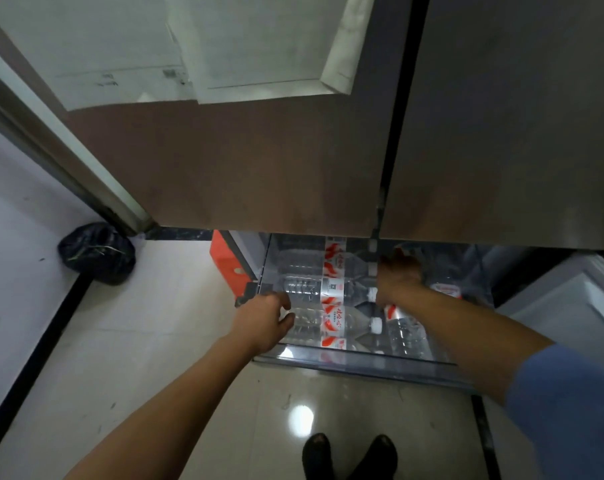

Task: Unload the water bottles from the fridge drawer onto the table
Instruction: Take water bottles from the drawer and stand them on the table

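— Pale glossy floor tiles (148, 348) are seen below two closed fridge doors (259, 161). Where are the water bottles kept?

— The water bottles (331, 323) are laid on their sides in the clear fridge drawer (362, 365), which is pulled out beneath the doors. Red-and-white labels are wrapped round them, and the white caps of the nearer ones are pointed right.

— How is the left hand held?

— The left hand (265, 320) is placed at the drawer's left edge, by the base of a near bottle. Its fingers are loosely curled and parted from the thumb, and nothing is clasped.

— And the right hand?

— The right hand (399, 271) is reached deeper in, over the bottles. Only its back is shown, so whether anything is gripped cannot be told. A blue sleeve (570, 410) is worn on that arm.

— What else is seen?

— A black bag (97, 252) is set on the floor at left, an orange box (229, 261) is stood just beside the drawer, and dark shoes (349, 455) are planted on the tiles.
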`<state>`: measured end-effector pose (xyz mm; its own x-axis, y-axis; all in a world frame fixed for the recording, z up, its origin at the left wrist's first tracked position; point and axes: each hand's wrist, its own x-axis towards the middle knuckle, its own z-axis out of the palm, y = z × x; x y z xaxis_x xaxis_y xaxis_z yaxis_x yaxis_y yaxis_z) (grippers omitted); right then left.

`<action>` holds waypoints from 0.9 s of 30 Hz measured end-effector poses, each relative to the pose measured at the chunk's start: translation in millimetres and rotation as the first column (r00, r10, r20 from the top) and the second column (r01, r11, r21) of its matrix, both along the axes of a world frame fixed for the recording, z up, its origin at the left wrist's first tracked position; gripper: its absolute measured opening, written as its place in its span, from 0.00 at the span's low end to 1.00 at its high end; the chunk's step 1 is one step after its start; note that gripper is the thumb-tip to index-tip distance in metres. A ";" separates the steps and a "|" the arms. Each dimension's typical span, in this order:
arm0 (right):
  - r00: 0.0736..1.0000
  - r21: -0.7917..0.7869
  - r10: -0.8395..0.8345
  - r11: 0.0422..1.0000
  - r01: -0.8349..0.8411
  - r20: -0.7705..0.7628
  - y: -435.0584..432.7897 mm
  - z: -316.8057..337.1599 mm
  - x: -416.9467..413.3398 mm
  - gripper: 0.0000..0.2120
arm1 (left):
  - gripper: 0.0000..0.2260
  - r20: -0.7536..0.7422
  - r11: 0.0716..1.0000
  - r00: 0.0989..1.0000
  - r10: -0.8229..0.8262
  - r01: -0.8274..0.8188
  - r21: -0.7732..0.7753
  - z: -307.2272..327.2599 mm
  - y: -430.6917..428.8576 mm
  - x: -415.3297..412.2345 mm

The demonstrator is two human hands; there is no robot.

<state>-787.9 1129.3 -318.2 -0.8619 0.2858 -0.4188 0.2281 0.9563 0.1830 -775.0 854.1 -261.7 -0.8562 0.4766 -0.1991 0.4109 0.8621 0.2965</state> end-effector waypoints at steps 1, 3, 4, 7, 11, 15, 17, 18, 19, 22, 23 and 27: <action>1.000 -0.030 0.007 1.000 -0.008 -0.028 3.7 5.1 3.3 0.38 | 0.12 0.006 1.000 1.000 -0.013 0.013 -0.003 -0.5 1.4 -1.3; 0.994 -0.102 -0.025 0.995 0.014 -0.104 11.2 16.3 11.4 0.40 | 0.12 0.009 0.999 0.999 -0.044 0.044 -0.021 -2.2 6.5 -4.6; 0.988 -0.138 -0.054 0.990 0.034 -0.143 15.7 22.3 16.5 0.40 | 0.12 0.007 0.998 0.998 -0.061 0.061 -0.028 -3.1 10.8 -6.8; 0.959 -0.234 -0.172 0.965 0.118 -0.225 31.8 40.9 33.2 0.35 | 0.11 0.019 0.990 0.991 -0.135 0.135 -0.026 -4.2 31.8 -14.8; 0.889 -0.366 -0.351 0.901 0.235 -0.295 49.3 61.8 61.1 0.36 | 0.11 0.066 0.961 0.964 -0.257 0.262 -0.087 -7.0 69.3 -22.6; 0.828 -0.400 -0.415 0.879 0.258 -0.378 50.7 68.0 94.1 0.38 | 0.14 0.100 0.900 0.913 -0.394 0.406 -0.158 -17.8 106.0 -18.3; 0.803 -0.406 -0.441 0.871 0.276 -0.401 52.9 66.4 110.0 0.39 | 0.16 0.111 0.843 0.865 -0.488 0.501 -0.197 -26.3 122.3 -12.1; 0.793 -0.405 -0.456 0.866 0.292 -0.404 55.8 65.1 117.5 0.38 | 0.17 0.125 0.807 0.837 -0.532 0.547 -0.224 -31.1 129.9 -8.7; 0.780 -0.410 -0.476 0.858 0.310 -0.406 59.3 64.1 123.9 0.37 | 0.18 0.144 0.770 0.810 -0.569 0.586 -0.254 -36.2 136.7 -5.9; 0.722 -0.459 -0.527 0.828 0.321 -0.447 69.0 60.3 142.6 0.26 | 0.16 0.186 0.674 0.746 -0.639 0.660 -0.332 -51.4 151.4 -0.8; 0.703 -0.463 -0.532 0.828 0.317 -0.471 70.8 58.8 148.3 0.22 | 0.15 0.185 0.655 0.735 -0.653 0.670 -0.350 -55.4 154.4 -1.1; 0.678 -0.458 -0.530 0.834 0.308 -0.509 73.7 53.6 168.3 0.16 | 0.14 0.127 0.605 0.686 -0.716 0.701 -0.377 -60.6 161.0 -7.2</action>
<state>-619.6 1203.0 -264.6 -0.7760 0.6307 0.0032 0.5710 0.7047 -0.4212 -782.2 1015.1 -322.3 -0.2915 0.8325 -0.4711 0.9439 0.3302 -0.0006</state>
